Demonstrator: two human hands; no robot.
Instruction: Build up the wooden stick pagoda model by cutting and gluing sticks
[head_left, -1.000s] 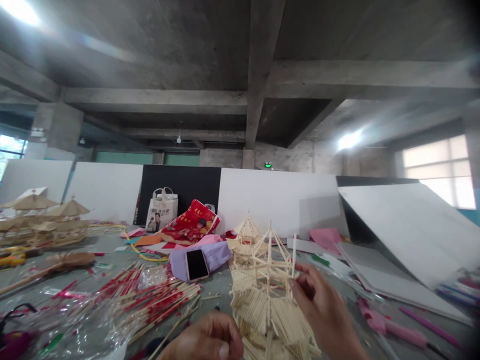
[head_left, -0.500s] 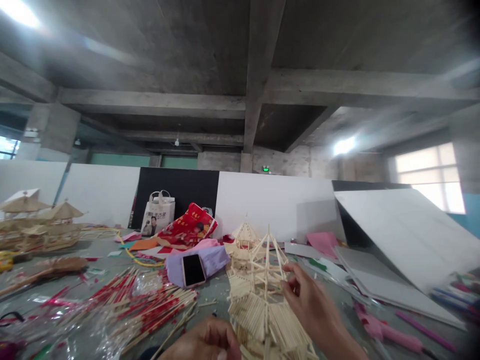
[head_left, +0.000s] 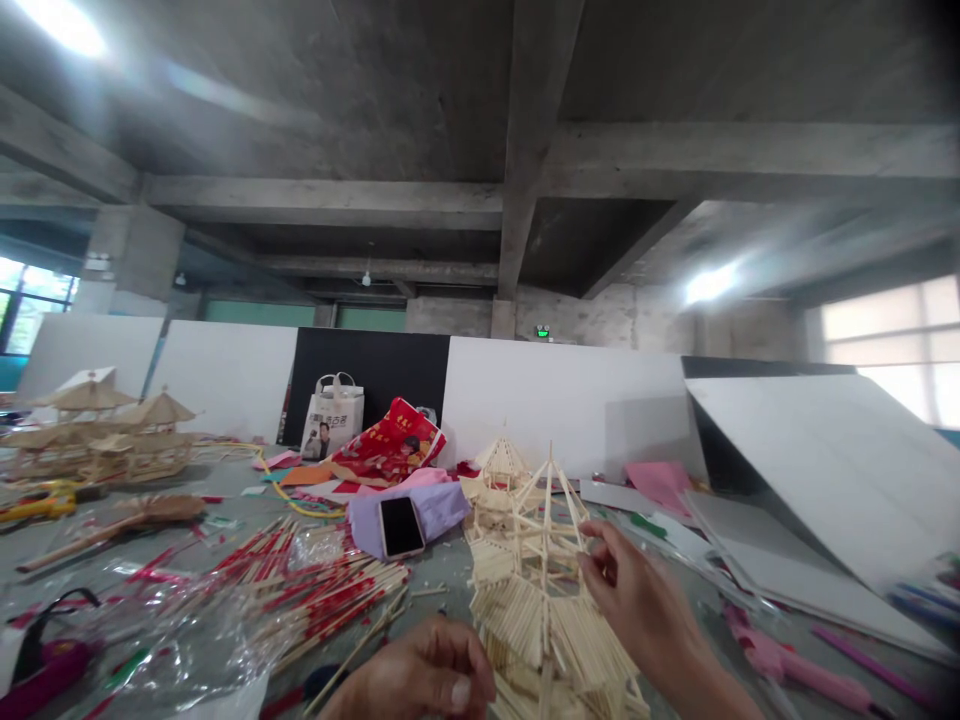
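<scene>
A pavilion model point(head_left: 517, 620) built of pale wooden sticks stands before me, with ribbed lower roofs and an open, pointed frame on top. Beside the right edge of that upper frame is my right hand point(head_left: 649, 605), its thumb and forefinger curled toward each other at a slanting stick. Whether they grip the stick or something small is hard to see. Low at the front left of the model, my left hand point(head_left: 424, 670) is closed with bent fingers. What it holds, if anything, is hidden.
Loose red-and-pale sticks point(head_left: 330, 600) and clear plastic wrap point(head_left: 195, 640) lie at left. A phone point(head_left: 401, 527) rests on purple paper point(head_left: 442, 510). A pink glue gun point(head_left: 802, 670) and leaning white board point(head_left: 825, 460) are at right. Finished pavilion models point(head_left: 154, 435) stand far left.
The view has turned slightly left, so everything sits further right in the picture. Both hands keep nearly the same pose and place by the model.
</scene>
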